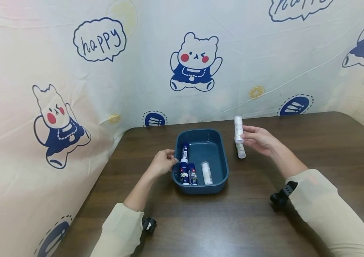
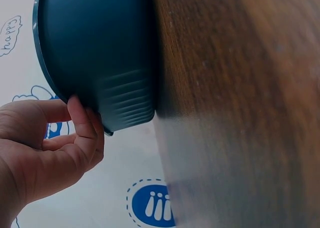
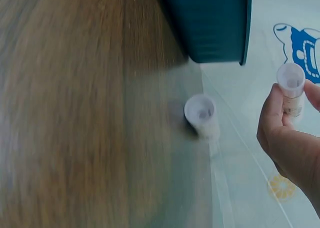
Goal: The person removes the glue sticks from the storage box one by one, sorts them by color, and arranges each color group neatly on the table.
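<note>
In the head view a dark blue plastic bin [image 1: 215, 189] stands on the table. My left hand [image 1: 162, 162] pinches its left rim, thumb over the edge and fingers against the outer wall, as the left wrist view also shows. My right hand [image 1: 260, 140] holds a white glue stick [image 1: 238, 128] upright between thumb and fingers, right of the bin. Just below it, a second white glue stick [image 1: 241, 150] is on the table, apart from the hand in the right wrist view. Inside the bin lie blue glue sticks [image 1: 193, 175] along the left side and a white glue stick [image 1: 206, 173].
The brown wooden table [image 1: 207, 221] extends around the bin. A printed cloth [image 1: 149, 71] with cartoon bears hangs behind the table and along its left side. Black straps with small devices [image 1: 279, 198] sit on both wrists.
</note>
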Demonstrator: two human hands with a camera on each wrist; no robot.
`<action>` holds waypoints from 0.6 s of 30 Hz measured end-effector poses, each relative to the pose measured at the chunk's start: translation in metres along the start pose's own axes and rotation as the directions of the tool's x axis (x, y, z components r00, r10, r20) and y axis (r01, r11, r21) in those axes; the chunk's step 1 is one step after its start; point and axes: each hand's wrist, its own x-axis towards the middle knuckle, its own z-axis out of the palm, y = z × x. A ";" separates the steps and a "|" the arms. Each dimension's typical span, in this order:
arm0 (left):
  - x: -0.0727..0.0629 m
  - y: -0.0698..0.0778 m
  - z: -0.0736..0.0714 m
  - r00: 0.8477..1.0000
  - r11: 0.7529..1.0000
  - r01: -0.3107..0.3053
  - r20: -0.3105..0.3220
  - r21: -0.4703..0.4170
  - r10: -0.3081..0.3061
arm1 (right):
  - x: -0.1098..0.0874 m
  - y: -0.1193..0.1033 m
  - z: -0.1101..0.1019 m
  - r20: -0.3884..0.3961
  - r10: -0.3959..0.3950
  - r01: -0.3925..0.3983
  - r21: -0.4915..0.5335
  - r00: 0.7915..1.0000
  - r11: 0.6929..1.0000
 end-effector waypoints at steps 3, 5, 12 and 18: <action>-0.001 0.000 0.000 1.000 1.000 0.006 0.000 -0.006 -0.006 | -0.002 0.000 -0.007 -0.016 0.027 -0.027 -0.028 1.000 0.999; -0.001 0.000 -0.001 1.000 1.000 0.007 0.000 -0.009 -0.007 | -0.003 0.000 -0.011 -0.022 0.037 -0.038 -0.035 0.999 0.999; -0.001 0.000 -0.001 1.000 1.000 0.005 0.000 -0.011 -0.005 | -0.006 0.003 -0.024 -0.048 0.075 -0.080 -0.118 0.996 0.990; -0.001 0.001 -0.001 1.000 1.000 0.002 -0.001 -0.004 -0.002 | -0.007 0.005 -0.031 -0.076 0.153 -0.166 -0.212 0.985 0.963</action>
